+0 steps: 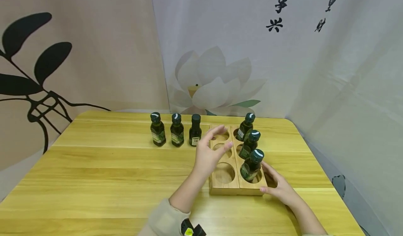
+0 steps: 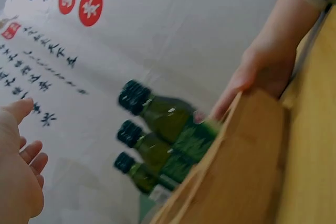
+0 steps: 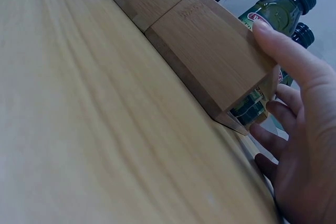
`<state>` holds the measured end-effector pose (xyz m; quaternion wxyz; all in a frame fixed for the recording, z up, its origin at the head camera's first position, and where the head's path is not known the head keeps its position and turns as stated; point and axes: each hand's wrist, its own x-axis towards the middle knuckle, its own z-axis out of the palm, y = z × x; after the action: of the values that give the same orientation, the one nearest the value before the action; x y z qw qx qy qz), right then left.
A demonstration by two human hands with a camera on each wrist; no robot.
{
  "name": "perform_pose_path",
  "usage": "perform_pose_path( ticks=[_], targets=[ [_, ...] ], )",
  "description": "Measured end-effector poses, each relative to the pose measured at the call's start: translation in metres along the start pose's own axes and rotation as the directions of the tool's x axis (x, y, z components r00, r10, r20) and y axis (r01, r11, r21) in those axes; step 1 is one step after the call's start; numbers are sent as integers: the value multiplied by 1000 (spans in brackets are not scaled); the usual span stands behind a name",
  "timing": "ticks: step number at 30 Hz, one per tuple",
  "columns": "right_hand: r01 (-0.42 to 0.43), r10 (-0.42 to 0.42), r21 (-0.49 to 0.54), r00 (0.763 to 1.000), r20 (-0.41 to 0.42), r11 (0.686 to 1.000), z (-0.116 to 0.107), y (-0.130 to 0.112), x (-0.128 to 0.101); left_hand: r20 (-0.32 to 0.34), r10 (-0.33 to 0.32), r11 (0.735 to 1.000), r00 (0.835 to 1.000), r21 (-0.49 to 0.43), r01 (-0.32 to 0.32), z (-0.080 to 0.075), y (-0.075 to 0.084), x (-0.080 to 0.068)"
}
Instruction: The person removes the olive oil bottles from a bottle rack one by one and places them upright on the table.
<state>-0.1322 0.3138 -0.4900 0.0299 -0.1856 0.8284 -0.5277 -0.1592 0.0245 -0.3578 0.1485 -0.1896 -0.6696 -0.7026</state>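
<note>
Two wooden bottle racks stand side by side, a left rack [image 1: 224,187] and a right rack [image 1: 252,186]. Three small dark green bottles with dark caps sit in the right rack: a near bottle [image 1: 250,166], a middle bottle [image 1: 249,145] and a far bottle [image 1: 245,127]. My left hand [image 1: 209,152] hovers over the left rack's round holes, fingers extended, thumb apart, holding nothing. My right hand [image 1: 279,187] holds the right rack's near right corner, with its thumb [image 3: 286,45] at the front's top edge and the other fingers along the side.
Left of the racks, toward the back of the wooden table [image 1: 104,180], stand a left bottle [image 1: 158,130], a second bottle [image 1: 177,131] and a plainer, slimmer bottle [image 1: 195,131] in a row. A printed cloth [image 1: 126,54] hangs behind the table.
</note>
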Motion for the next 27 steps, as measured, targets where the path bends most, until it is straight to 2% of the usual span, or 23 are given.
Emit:
perform_pose_path(
  ticks=[4,7,11,16,20,27],
  targets=[
    [7,-7,-4,1000,3,1000,0,0,0,28,-44,999,999,-22,44,17,-26,-4],
    [7,-7,-2,1000,-1,1000,0,-1,-1,56,-15,1000,998,-2,15,28,-35,-8],
    [9,-9,-5,1000,-9,1000,-1,-1,-1,109,5,1000,994,5,-6,41,-39,-13],
    [18,-18,-1,1000,-6,1000,-1,0,0,158,-29,1000,987,-6,30,56,-43,-19],
    [19,-19,7,1000,-5,1000,-1,1,0,181,-31,999,983,-4,33,65,-48,-22],
    [13,-13,8,1000,-2,1000,0,1,1,199,-86,996,976,5,87,74,-57,-26]
  ],
)
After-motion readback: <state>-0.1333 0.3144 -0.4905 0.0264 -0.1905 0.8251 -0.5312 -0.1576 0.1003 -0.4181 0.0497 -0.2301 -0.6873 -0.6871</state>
